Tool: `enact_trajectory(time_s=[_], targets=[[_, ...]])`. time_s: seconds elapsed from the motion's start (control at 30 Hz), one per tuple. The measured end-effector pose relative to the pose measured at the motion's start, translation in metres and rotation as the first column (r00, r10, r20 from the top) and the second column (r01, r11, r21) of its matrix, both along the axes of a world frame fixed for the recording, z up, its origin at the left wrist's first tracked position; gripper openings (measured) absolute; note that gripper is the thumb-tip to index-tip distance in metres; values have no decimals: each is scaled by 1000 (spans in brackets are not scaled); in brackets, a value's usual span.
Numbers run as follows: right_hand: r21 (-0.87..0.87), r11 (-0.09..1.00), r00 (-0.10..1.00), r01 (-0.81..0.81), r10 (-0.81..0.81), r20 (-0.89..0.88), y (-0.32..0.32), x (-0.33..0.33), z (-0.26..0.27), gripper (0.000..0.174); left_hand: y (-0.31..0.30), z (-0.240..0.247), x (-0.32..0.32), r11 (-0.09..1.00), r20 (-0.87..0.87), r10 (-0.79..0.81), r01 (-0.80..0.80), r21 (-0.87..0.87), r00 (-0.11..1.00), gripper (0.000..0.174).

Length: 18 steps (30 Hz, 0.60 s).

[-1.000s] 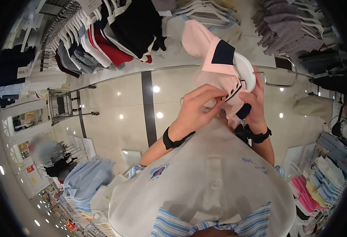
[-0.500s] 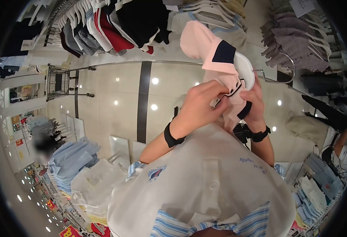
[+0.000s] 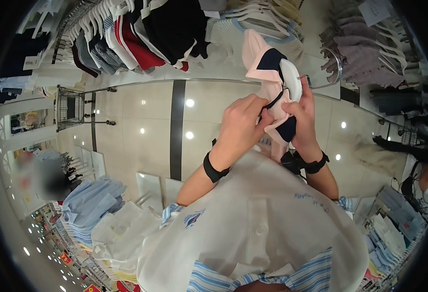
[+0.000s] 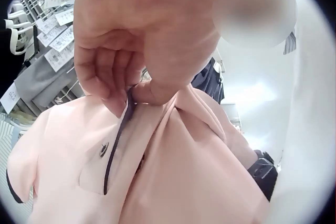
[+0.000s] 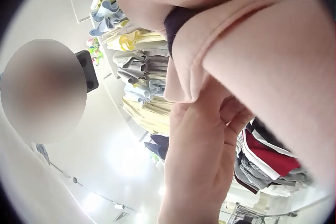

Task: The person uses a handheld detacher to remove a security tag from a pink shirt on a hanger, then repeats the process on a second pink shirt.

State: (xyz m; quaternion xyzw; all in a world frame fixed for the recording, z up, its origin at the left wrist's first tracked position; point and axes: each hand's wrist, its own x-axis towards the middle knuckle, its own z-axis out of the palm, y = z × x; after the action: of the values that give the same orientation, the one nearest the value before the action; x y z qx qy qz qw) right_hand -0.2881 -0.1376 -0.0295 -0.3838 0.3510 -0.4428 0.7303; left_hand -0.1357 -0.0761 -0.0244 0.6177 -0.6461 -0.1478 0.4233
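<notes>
A pink polo shirt [image 3: 254, 51] with navy collar patches hangs on a white hanger [image 3: 292, 80] in front of my chest. My left hand [image 3: 243, 121] pinches the dark-trimmed edge of its button placket [image 4: 113, 158] between thumb and fingertips. A dark button [image 4: 104, 149] shows on the placket, below those fingers in the left wrist view. My right hand [image 3: 304, 117] grips the collar and hanger at the neck, thumb over the front, fingers behind. In the right wrist view, pink cloth [image 5: 273, 56] covers part of the left hand's fingers.
Beyond the shirt, racks hold dark and red tops [image 3: 143, 53], striped tops and purple-grey garments [image 3: 353, 53]. A shopping cart [image 3: 71, 108] stands on the tiled floor at left. Light blue shirts [image 3: 90, 202] hang near my left side, and folded-looking garments [image 3: 389, 238] hang at right.
The shirt's hanger has tilted and its hook has shifted left, with my right hand moving slightly left too. My left hand stays at the placket.
</notes>
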Motion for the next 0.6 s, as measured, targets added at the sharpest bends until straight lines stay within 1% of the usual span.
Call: enact_trajectory(time_s=[0.03, 0.07, 0.13, 0.17, 0.23, 0.27, 0.33, 0.37, 0.43, 0.47, 0.53, 0.57, 0.6], targets=[[1, 1000, 1000, -11, 11, -4, -1, 4, -1, 75, 2, -1, 5, 1000, -37, 3, -2, 26, 999, 17], [19, 1000, 1000, -9, 8, 5, -2, 9, -1, 77, 4, -2, 11, 999, -40, 17, -16, 29, 999, 17], [41, 999, 1000, -20, 19, 14, -2, 23, 0, 78, 7, -4, 27, 997, -218, -21, 37, 69, 976, 16], [51, 999, 1000, -15, 14, 18, -3, 30, 2, 80, 8, -3, 34, 997, -222, -9, 25, 69, 975, 16], [84, 996, 1000, -1, 0, 7, -2, 45, 6, 84, 12, -1, 49, 997, -350, -29, 50, 51, 936, 16], [84, 996, 1000, -10, 11, -8, -2, 51, 4, 84, 14, -3, 58, 998, -365, -19, 40, 50, 931, 16], [110, 994, 1000, 7, -7, 0, -3, 66, 0, 84, 17, -6, 79, 998, -324, -30, 47, 45, 946, 17], [103, 995, 1000, -3, 4, -11, -2, 78, 2, 84, 20, -9, 90, 999, -335, -22, 37, 38, 942, 17], [96, 994, 999, 50, -49, -15, 2, 107, 7, 83, 23, -18, 116, 996, -359, -12, 42, 76, 933, 16], [85, 995, 999, 51, -49, -23, 3, 123, 8, 83, 21, -23, 132, 997, -368, -16, 43, 65, 930, 16], [68, 996, 997, 60, -57, -42, 11, 159, 13, 81, 21, -29, 168, 1000, -203, 7, -3, 19, 979, 15], [66, 995, 996, 69, -65, -54, 16, 178, 16, 81, 24, -30, 187, 1000, -215, -1, 5, 17, 977, 15], [55, 995, 994, 82, -77, -73, 21, 197, 19, 79, 28, -29, 206, 1000, -188, -12, 12, -1, 982, 15]])
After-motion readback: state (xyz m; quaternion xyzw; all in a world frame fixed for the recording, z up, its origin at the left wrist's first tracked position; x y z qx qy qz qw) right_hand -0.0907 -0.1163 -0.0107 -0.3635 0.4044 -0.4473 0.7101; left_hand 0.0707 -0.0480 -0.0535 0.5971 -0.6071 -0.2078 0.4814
